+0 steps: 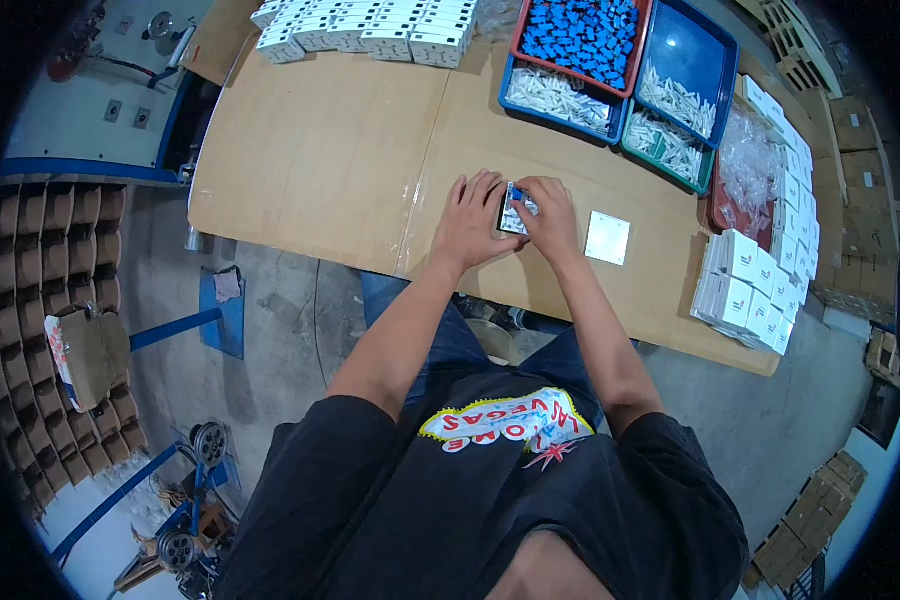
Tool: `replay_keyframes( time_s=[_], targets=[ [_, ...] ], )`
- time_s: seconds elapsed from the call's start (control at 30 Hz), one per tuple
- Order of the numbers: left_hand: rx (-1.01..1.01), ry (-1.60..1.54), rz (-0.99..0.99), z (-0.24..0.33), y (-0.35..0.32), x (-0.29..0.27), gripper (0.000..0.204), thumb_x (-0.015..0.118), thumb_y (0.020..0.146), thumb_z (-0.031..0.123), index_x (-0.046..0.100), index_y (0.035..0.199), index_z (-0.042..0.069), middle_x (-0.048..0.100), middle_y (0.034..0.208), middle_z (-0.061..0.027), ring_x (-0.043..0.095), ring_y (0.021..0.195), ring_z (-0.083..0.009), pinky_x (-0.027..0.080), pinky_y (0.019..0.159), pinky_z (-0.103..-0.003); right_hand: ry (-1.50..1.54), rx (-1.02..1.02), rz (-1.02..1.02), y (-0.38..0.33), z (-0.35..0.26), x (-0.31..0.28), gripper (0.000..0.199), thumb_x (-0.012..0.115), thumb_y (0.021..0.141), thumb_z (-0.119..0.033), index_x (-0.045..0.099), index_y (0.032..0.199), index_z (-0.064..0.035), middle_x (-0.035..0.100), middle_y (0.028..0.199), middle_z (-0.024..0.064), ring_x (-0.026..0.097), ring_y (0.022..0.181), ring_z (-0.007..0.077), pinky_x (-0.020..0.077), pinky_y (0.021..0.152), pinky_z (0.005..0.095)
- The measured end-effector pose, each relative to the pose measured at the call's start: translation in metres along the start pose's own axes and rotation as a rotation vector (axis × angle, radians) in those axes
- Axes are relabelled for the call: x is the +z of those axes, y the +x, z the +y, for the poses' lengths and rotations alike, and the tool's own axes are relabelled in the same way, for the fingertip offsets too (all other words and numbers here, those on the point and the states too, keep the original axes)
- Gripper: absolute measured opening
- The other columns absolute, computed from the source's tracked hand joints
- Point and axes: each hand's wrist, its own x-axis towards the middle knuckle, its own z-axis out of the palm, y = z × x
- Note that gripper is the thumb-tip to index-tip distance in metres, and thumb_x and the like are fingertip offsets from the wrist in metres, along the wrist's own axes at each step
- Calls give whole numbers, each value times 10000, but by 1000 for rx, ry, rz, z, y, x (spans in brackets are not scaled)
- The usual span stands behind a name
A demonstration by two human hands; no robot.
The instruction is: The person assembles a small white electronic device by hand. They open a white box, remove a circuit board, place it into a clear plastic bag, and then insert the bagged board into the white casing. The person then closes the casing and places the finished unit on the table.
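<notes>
On the cardboard-covered table in front of me, a small open box (513, 222) with dark edges lies between my hands. Something blue and whitish parts show inside it. My left hand (467, 222) grips the box's left side, thumb along its near edge. Bent over the right side is my right hand (552, 215), its fingertips pinched together at the contents. What those fingertips hold is hidden. A flat, pale square piece (607, 238) lies on the table just right of my right hand.
Far right, a red bin of blue pieces (580, 40) rests on a blue bin of white pieces (555, 98). Beside them are a blue tray (685, 50) and a green bin (665, 150). White boxes stand in rows (370, 30) at the back and in stacks (745, 290) at right.
</notes>
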Motion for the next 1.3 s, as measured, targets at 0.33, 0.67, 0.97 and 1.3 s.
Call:
replay_keyframes(
  time_s=[0.33, 0.67, 0.97, 1.3],
  targets=[
    [-1, -46, 38, 2, 0, -3, 943, 737, 755, 631, 498, 1444, 33, 455, 1516, -147, 337, 1489, -301, 196, 1253, -543, -31, -3, -34, 1, 4, 4, 296, 783, 786, -131, 692, 1065, -99, 678, 1075, 50, 611, 1054, 290, 434, 927, 430],
    [-5, -33, 19, 2, 1, -3, 960, 742, 746, 631, 490, 1457, 38, 450, 1526, -145, 329, 1499, -303, 187, 1258, -540, -105, -6, -26, 0, 2, 5, 297, 794, 775, -135, 692, 1052, -100, 676, 1095, 42, 608, 1050, 272, 426, 925, 439],
    [-17, -6, -3, 1, -1, -2, 968, 708, 769, 653, 460, 1483, 48, 440, 1537, -131, 316, 1507, -296, 185, 1261, -535, -114, -6, 1, -6, -19, -12, 427, 725, 898, -224, 658, 1298, -90, 546, 1445, 142, 504, 1323, 359, 360, 1117, 511],
    [-10, -18, 49, 0, 0, 4, 978, 743, 744, 663, 480, 1464, 54, 454, 1534, -131, 330, 1505, -290, 199, 1252, -547, -255, 116, -184, -19, -19, -13, 506, 673, 948, -268, 592, 1409, -76, 370, 1600, 206, 354, 1473, 405, 274, 1196, 588]
  ],
)
